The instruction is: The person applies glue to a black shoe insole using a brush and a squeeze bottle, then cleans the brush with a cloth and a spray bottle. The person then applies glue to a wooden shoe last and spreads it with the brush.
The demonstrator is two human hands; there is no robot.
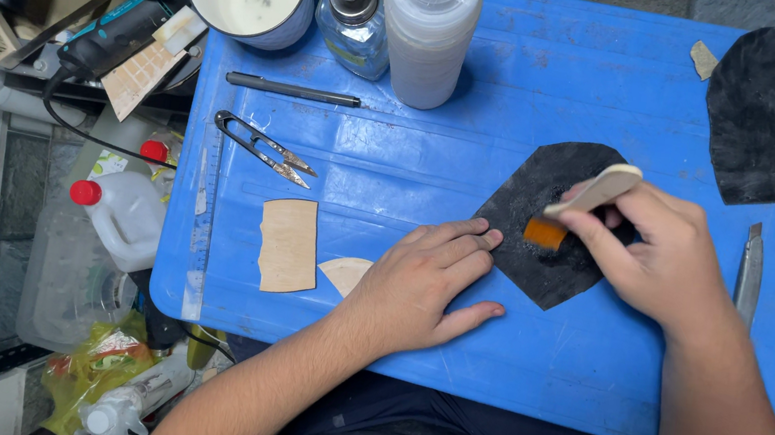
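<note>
I see snips [263, 147] and a tan piece [288, 245] on the blue board [529, 76]. My left hand [424, 283] lies flat and open, fingertips pinning the black leather [537, 193] mid-board. My right hand [661, 251] grips a brush [584, 200], bristles touching the leather.

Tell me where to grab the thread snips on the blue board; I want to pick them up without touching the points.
Take the thread snips by the dark looped spring end at upper left, coming from the left. The bare metal blades point lower right, toward the tan leather piece.
</note>
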